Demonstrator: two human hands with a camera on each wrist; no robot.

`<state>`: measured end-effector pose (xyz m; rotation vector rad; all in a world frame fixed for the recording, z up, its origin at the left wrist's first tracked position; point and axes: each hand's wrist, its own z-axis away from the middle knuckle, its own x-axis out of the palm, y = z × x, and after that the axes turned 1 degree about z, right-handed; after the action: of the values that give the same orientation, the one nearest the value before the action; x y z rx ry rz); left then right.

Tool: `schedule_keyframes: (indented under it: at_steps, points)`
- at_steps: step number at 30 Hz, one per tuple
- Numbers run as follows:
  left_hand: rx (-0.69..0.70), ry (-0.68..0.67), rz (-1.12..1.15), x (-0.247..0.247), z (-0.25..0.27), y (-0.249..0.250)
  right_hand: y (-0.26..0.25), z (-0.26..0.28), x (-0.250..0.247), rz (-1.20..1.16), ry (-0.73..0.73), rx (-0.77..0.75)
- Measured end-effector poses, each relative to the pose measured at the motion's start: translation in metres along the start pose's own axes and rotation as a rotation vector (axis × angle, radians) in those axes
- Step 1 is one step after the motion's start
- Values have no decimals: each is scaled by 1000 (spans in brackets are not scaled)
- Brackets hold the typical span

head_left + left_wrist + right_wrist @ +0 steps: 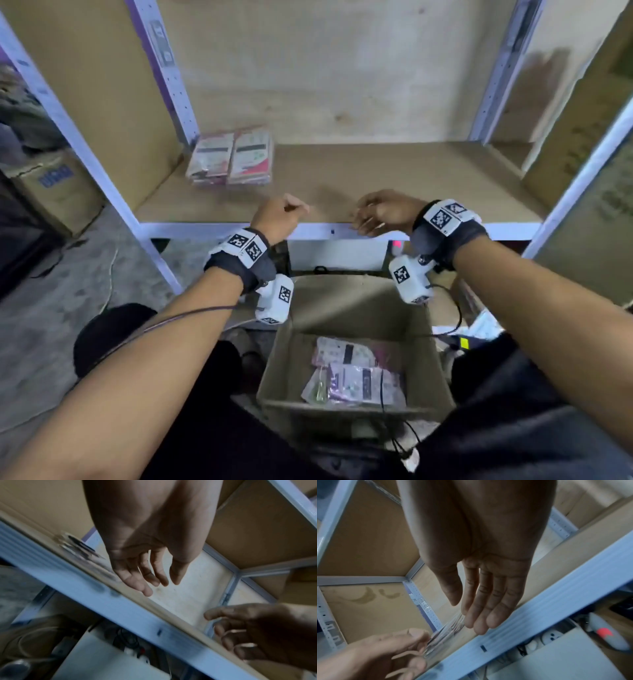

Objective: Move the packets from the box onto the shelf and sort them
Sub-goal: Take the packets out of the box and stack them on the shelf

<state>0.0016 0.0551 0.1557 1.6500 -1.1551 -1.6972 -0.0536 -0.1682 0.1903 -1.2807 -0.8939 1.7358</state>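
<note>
Packets [356,373] boxed below shelf [376,185], cable [382,387] across them.

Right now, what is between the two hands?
Only bare shelf board lies between the left hand and right hand, as the head view shows.

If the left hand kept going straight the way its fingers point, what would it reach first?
Likely the right hand: the left hand hangs empty over the brown wooden shelf board, its fingers aimed rightward at it across a free gap. Depth is unclear; it might pass beside.
</note>
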Motion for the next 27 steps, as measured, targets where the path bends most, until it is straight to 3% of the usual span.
schedule_keyframes:
  at_steps: [3,7,20,27]
  points:
    - [-48,-53,-16,40,23,-15,33,24,-3,-23,21,57]
    - [-117,-234,-87,87,42,-46,78,34,0,16,-5,149]
    - [-397,-666,-304,183,54,-147,209,-3,66,143,-234,371]
    - [-544,-704,-314,207,59,-196,262,-37,104,244,-293,489]
